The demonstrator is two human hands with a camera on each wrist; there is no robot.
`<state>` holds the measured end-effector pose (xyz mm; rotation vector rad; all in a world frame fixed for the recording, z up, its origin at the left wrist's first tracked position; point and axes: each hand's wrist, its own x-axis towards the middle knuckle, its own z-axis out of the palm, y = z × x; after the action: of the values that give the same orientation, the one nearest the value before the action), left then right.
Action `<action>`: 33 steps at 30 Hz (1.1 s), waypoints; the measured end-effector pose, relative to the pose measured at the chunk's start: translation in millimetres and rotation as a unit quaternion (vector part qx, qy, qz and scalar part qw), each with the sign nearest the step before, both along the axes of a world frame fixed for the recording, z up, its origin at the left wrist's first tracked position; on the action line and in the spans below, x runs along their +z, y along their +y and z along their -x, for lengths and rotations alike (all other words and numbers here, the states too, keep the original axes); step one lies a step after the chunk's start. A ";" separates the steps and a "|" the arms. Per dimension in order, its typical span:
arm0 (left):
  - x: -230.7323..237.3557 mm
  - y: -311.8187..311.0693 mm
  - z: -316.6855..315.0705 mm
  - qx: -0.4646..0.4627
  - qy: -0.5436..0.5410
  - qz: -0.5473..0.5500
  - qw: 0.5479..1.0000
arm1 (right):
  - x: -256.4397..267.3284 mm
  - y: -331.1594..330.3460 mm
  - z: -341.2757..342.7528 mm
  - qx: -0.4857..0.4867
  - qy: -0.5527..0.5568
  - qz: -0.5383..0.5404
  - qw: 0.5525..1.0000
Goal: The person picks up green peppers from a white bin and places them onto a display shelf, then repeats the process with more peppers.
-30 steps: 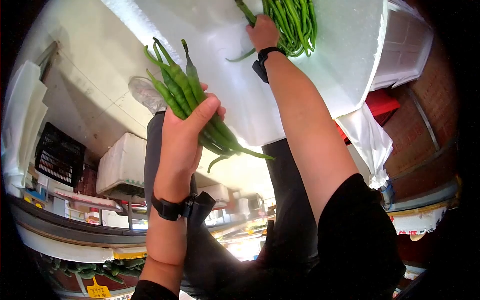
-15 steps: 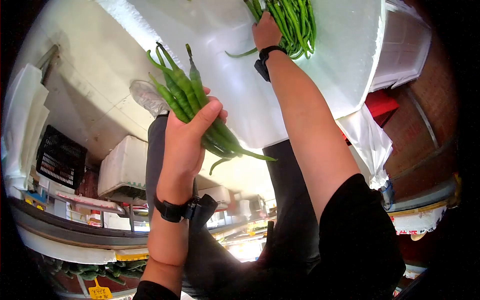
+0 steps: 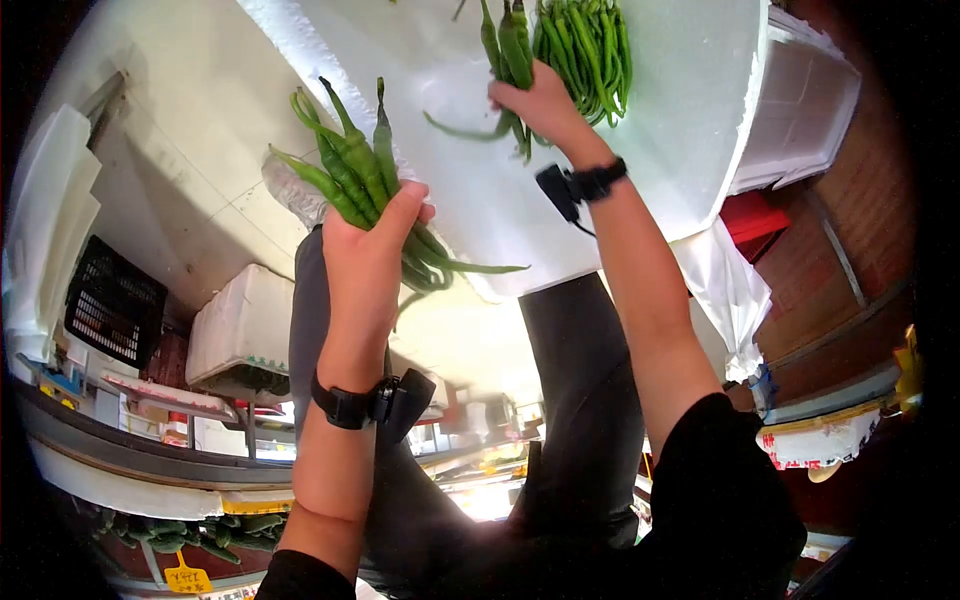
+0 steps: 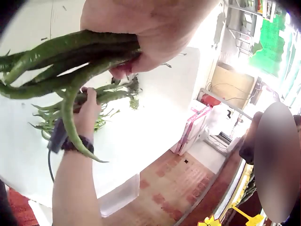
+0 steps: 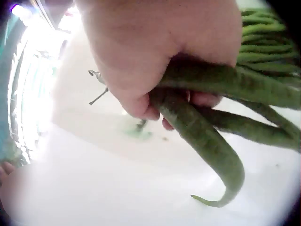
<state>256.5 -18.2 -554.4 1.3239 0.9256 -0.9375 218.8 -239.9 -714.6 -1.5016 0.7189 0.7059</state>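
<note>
My left hand (image 3: 365, 250) grips a bunch of long green peppers (image 3: 350, 165) around the middle, stem ends up and thin tips trailing beside the wrist. In the left wrist view one curved pepper (image 4: 69, 106) hangs below the others. Farther forward, over a white foam surface (image 3: 660, 160), my right hand (image 3: 548, 105) holds a smaller bunch of green peppers (image 3: 514, 50). The right wrist view shows the thumb and fingers wrapped around them, one hooked pepper (image 5: 207, 141) sticking out. Just right of that hand lies a pile of thin green peppers (image 3: 590, 60).
At the left stand a black plastic crate (image 3: 115, 300) and a white foam box (image 3: 240, 330). A white plastic bag (image 3: 728, 300) and a red box (image 3: 752, 222) are at the right. Another person (image 4: 277, 160) shows in the left wrist view.
My right hand has drawn back from beside the pile toward me, bringing its peppers out over the white surface. The left hand keeps its bunch, turned slightly.
</note>
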 end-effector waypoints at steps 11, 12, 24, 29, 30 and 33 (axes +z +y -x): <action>6.0 -3.5 -14.9 -0.037 -0.074 0.024 0.996 | 140.6 -35.1 -29.0 0.203 0.101 -0.413 0.882; 6.3 -4.2 -13.5 -0.029 -0.053 0.069 0.996 | 136.0 -30.5 -27.7 0.175 0.059 -0.433 0.883; 5.9 -13.6 3.2 0.042 -0.020 0.192 0.980 | 143.1 74.9 1.5 -0.147 -0.028 -0.108 0.983; 2.3 -10.5 7.8 0.073 0.006 0.230 0.970 | 146.9 81.4 5.2 -0.122 -0.115 -0.006 0.986; 2.5 -11.0 6.9 0.067 0.005 0.222 0.973 | 146.0 78.6 5.6 -0.096 -0.128 0.034 0.987; 5.2 -13.5 1.5 0.051 0.006 0.190 0.980 | 148.4 73.5 4.6 -0.110 -0.090 0.015 0.990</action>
<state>255.0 -31.7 -549.2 0.9383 0.7693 -0.9854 214.2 -166.4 -566.2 -1.4642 0.7456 0.3902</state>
